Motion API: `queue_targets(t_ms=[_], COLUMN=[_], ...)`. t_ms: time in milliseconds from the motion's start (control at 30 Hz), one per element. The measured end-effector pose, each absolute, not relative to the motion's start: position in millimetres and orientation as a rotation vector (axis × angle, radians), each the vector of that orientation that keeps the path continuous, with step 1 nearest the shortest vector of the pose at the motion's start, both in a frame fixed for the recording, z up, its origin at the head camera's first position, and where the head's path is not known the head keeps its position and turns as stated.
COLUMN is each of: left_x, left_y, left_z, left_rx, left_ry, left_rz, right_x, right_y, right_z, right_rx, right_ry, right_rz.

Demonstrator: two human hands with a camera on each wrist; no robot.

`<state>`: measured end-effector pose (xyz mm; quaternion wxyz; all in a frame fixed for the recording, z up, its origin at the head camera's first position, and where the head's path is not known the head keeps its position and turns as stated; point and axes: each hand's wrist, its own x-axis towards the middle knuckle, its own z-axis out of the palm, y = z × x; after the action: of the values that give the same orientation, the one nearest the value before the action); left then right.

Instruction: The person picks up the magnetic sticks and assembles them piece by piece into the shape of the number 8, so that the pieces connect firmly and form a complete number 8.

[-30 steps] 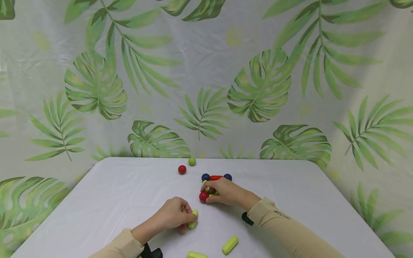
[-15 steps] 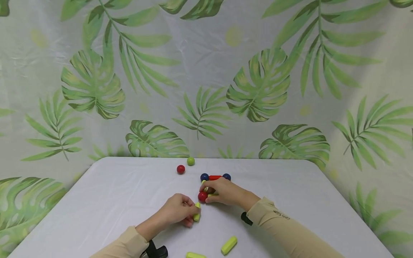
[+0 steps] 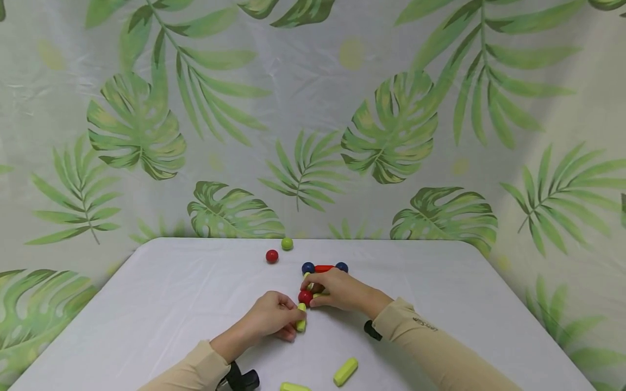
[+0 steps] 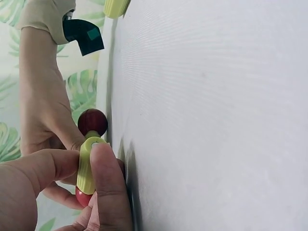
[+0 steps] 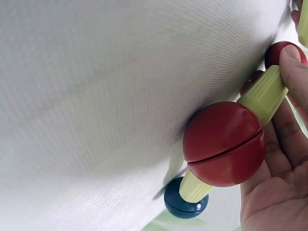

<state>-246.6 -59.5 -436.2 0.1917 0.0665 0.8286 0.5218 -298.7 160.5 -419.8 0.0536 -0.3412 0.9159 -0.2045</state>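
My left hand [image 3: 271,316] pinches a yellow-green rod [image 3: 301,320] between thumb and fingers, its far end right at a red ball [image 3: 305,297]. My right hand [image 3: 339,290] holds that ball by its sides. From it, another yellow-green rod [image 5: 264,94] runs to a larger-looking red ball [image 5: 224,144], grooved round its middle, in the right wrist view. A short rod [image 5: 195,187] links this ball to a blue ball [image 5: 186,204]. Farther back, a red rod [image 3: 324,269] joins two blue balls, partly behind my right hand.
Two loose yellow-green rods lie near the front edge, one tilted rod [image 3: 345,372] and one lying rod [image 3: 295,386] cut by the frame. A loose red ball [image 3: 271,256] and a green ball [image 3: 287,244] sit at the back of the white table [image 3: 195,282].
My left hand has moved forward and right, bringing its yellow-green rod up to the red ball. The right hand keeps its hold in nearly the same place.
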Motion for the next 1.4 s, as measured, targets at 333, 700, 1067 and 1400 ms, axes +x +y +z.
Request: queue_targets(t_ms=[333, 700, 1067, 1400], left_x=[-249.4, -247.6, -248.6, -247.8], left_y=[-57.5, -55.2, -53.8, -54.2], left_z=[-438.9, -435.4, -436.8, -435.8], left_rx=[0.201, 0.185, 0.213, 0.248], left_ry=[2.294, 2.349, 2.347, 2.375], left_rz=[1.509, 1.459, 1.469, 1.467], right_x=[-298.6, -299.5, -299.6, -299.1], right_y=[158.5, 158.9, 160.1, 159.6], right_z=[-419.0, -419.8, -420.4, -420.7], right_rx=[-1.026, -1.027, -1.036, -1.022], right_ry=[2.784, 2.775, 2.786, 2.787], right_rz=[-0.614, -0.634, -0.609, -0.61])
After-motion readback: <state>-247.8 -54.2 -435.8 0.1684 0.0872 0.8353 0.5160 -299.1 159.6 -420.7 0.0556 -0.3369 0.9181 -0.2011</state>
